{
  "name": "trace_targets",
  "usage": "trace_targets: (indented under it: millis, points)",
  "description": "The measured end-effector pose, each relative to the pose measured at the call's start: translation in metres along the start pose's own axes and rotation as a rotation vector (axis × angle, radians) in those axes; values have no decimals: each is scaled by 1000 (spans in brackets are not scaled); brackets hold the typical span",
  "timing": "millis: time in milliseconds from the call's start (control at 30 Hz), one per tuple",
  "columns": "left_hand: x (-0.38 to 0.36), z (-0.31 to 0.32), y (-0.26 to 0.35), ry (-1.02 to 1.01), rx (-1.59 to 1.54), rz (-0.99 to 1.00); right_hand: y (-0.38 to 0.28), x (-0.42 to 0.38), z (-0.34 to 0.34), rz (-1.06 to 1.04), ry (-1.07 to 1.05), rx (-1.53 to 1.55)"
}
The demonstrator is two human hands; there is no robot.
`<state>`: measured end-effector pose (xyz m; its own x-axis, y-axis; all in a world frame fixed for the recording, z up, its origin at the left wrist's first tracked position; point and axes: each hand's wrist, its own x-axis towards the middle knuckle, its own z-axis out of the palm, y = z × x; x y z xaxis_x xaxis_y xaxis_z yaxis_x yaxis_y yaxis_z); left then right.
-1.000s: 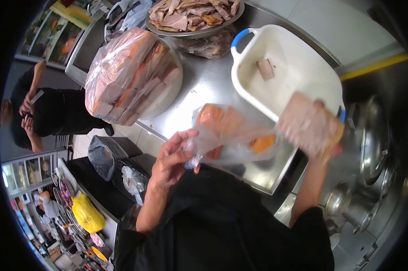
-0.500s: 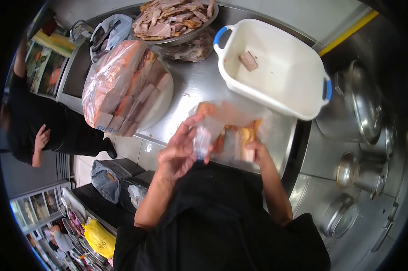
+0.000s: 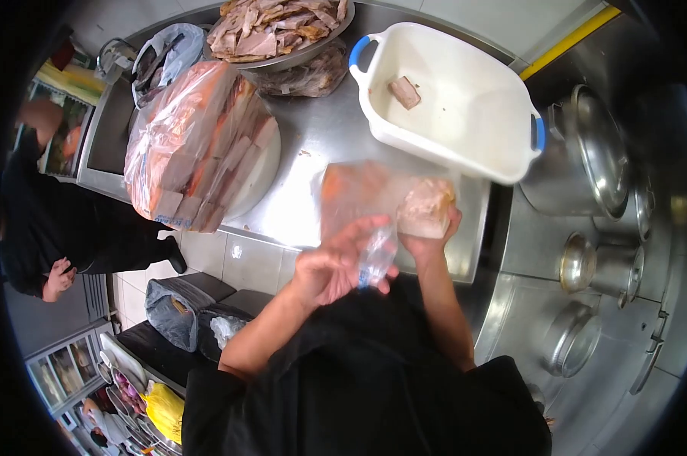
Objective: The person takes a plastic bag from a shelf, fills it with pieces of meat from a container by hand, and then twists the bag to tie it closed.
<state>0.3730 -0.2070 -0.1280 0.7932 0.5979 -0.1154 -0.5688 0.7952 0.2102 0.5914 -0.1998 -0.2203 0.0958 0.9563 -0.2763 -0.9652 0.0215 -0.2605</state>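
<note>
My left hand (image 3: 336,266) grips the gathered mouth of a clear plastic bag (image 3: 359,201) holding orange-skinned meat pieces, just above the steel counter's near edge. My right hand (image 3: 427,228) cups the bag's right side from below, closed on a pale meat piece (image 3: 425,207) in the plastic. Both hands are close together in front of my black-clothed chest. The bag looks blurred.
A white tub (image 3: 465,121) with blue handles holds one meat piece (image 3: 404,91). A large bag of sliced meat (image 3: 195,144) sits on the steel counter (image 3: 321,137), a tray of cut meat (image 3: 275,30) behind it. Steel pots (image 3: 587,144) stand right. Another person (image 3: 47,220) stands left.
My right hand came down from beside the tub with a meat piece and now sits under the bag. My left hand has slid right, twisting the bag's mouth closer to it.
</note>
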Motion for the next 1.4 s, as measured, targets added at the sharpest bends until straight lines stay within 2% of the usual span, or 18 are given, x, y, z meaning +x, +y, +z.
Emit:
trace_targets:
  millis: [133, 233, 333, 367, 433, 533, 600, 700, 1000, 1100, 1200, 1300, 1400]
  points:
    - [-5, 3, 5, -4, 89, 111, 2, 7, -27, 40, -76, -53]
    - [-10, 11, 14, 6, 163, 251, 2, -5, -39, 162, 115, -494]
    - [-14, 12, 19, 29, 157, 321, 8, -22, -37, 129, 75, -1067]
    - [-14, 11, 18, 20, 133, 341, 7, -23, -49, 220, 125, -1243]
    - [-13, 10, 15, 2, 136, 358, 12, -20, -78, 165, 291, -1475]
    - [-14, 7, 14, 2, 196, 374, 12, -14, -80, 151, 445, -1781]
    - [-13, 11, 17, 26, 193, 408, 14, -24, -9, 264, 643, -2035]
    - [-11, 9, 16, 36, 224, 411, 25, -25, -21, 209, 667, -2292]
    - [-20, 2, 17, 63, 267, 387, 32, -24, -24, 82, 787, -2336]
    - [-17, 9, 11, -34, 307, 315, 28, -19, -26, 71, 832, -2296]
    - [-17, 9, 10, -24, 291, 288, 33, -18, -35, -33, 829, -2313]
    - [-15, 12, 11, -17, 265, 253, 29, -19, -47, -156, 749, -2368]
    - [-15, 6, 11, -48, 266, 228, 11, -27, -50, -173, 566, -2353]
